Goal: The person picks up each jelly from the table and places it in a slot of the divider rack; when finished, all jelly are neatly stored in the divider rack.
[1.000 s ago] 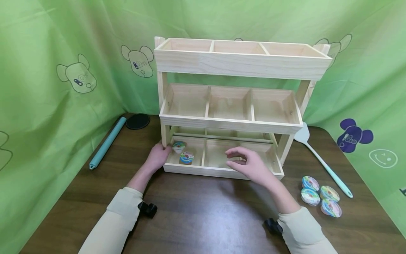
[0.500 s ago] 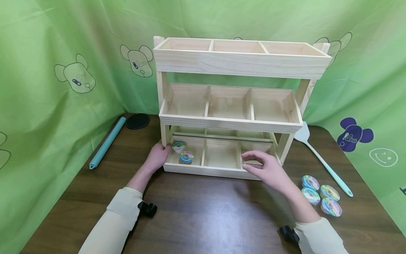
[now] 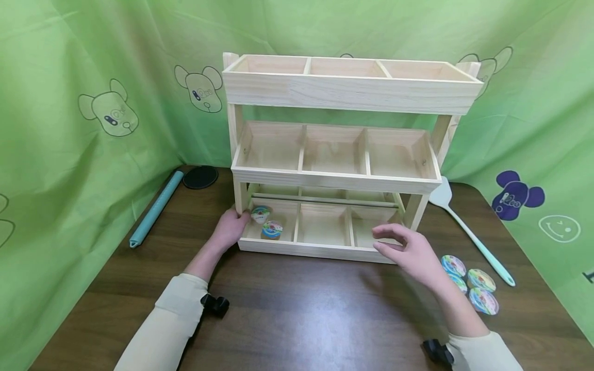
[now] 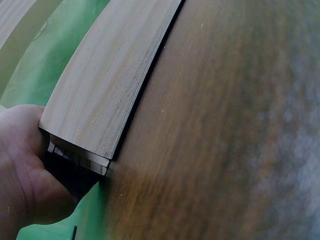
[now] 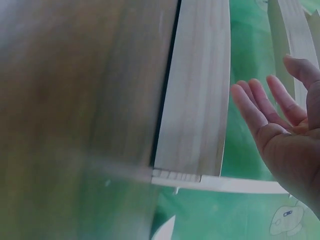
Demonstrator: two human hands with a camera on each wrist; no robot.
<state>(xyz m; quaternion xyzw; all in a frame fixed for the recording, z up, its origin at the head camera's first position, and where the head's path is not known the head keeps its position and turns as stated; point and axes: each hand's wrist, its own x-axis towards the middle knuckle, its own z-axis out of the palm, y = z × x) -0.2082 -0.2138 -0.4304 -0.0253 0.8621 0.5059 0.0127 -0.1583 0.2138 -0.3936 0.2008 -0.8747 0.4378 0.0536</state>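
Note:
A three-tier wooden shelf [image 3: 299,178] stands on the table, each tier split into three compartments. My left hand [image 3: 229,228] grips the left end of its bottom tier, thumb over the edge; the left wrist view shows this hand [image 4: 22,172] at the board's corner. Two jelly cups, one at the back [image 3: 261,214] and one in front [image 3: 271,230], sit in the bottom-left compartment. Over the bottom-right compartment's front edge hovers my right hand [image 3: 414,253], fingers loosely bent and holding nothing. Several jelly cups [image 3: 483,301] lie on the table to its right, one partly hidden by the wrist.
A pale blue spatula [image 3: 480,246] lies right of the shelf. On the left are a blue-green rolled stick [image 3: 157,208] and a black round disc [image 3: 200,177]. Green printed cloth [image 3: 116,46] hangs behind and at both sides of the table [image 3: 297,319].
My right hand has moved rightward along the bottom tier, from the middle compartment to the right one. The left hand keeps its grip on the shelf. The jelly cups have stayed put.

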